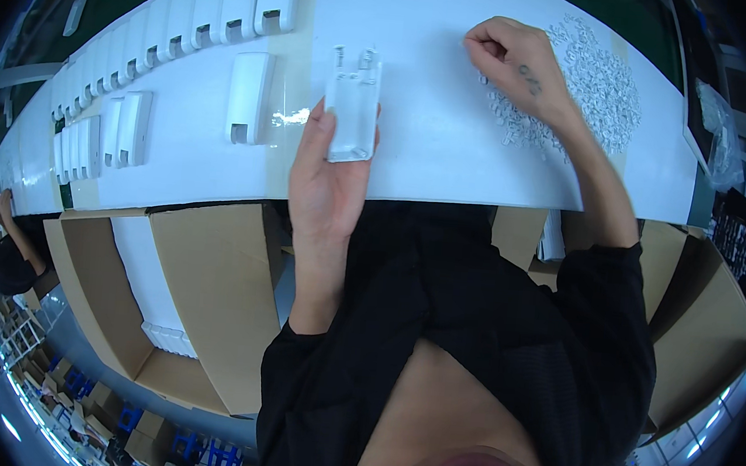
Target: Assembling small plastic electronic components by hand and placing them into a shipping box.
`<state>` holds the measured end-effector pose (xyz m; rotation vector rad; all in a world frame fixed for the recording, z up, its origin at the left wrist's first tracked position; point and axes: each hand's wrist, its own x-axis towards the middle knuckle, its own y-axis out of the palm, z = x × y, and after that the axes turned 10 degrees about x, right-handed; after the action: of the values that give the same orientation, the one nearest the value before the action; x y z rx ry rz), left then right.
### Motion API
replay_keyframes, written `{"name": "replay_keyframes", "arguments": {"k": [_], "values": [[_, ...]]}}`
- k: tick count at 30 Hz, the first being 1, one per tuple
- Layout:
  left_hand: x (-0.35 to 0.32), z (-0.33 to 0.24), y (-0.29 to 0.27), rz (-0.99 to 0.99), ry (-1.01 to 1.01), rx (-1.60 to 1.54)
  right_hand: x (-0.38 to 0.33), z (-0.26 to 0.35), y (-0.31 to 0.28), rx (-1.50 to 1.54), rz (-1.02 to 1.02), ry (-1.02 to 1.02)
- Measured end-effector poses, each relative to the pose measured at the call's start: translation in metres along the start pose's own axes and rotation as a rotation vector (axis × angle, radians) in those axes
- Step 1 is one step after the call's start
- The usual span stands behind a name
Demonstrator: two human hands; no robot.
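Head view: a pale plastic housing point(353, 124) is gripped in the L hand point(328, 186) above the white table point(432, 150), btwn white casings point(250, 92) on L and a pile of small pcs point(607, 98) on R, by which the R hand point(519, 65) is curled closed, contents unclear.

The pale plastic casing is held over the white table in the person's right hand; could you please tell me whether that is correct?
Not quite: the head view shows the pale plastic casing held over the white table in the person's left hand, not the right hand.
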<state>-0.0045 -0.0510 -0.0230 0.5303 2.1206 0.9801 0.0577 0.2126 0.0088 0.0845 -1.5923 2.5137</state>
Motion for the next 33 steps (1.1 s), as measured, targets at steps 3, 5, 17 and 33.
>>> {"name": "replay_keyframes", "arguments": {"k": [3, 5, 17, 33], "values": [[0.004, 0.019, 0.014, -0.003, 0.13, 0.172, -0.001, 0.066, 0.007, 0.913, -0.259, 0.384], [0.001, 0.028, 0.022, 0.0, 0.201, 0.255, 0.002, 0.089, 0.014, 1.063, -0.257, 0.418], [-0.009, 0.018, 0.044, 0.039, 0.27, 0.425, -0.001, 0.098, 0.024, 1.44, -0.288, 0.314], [0.016, 0.033, 0.057, 0.003, 0.642, 1.37, -0.019, 0.0, -0.04, 1.053, -0.486, 0.466]]}}
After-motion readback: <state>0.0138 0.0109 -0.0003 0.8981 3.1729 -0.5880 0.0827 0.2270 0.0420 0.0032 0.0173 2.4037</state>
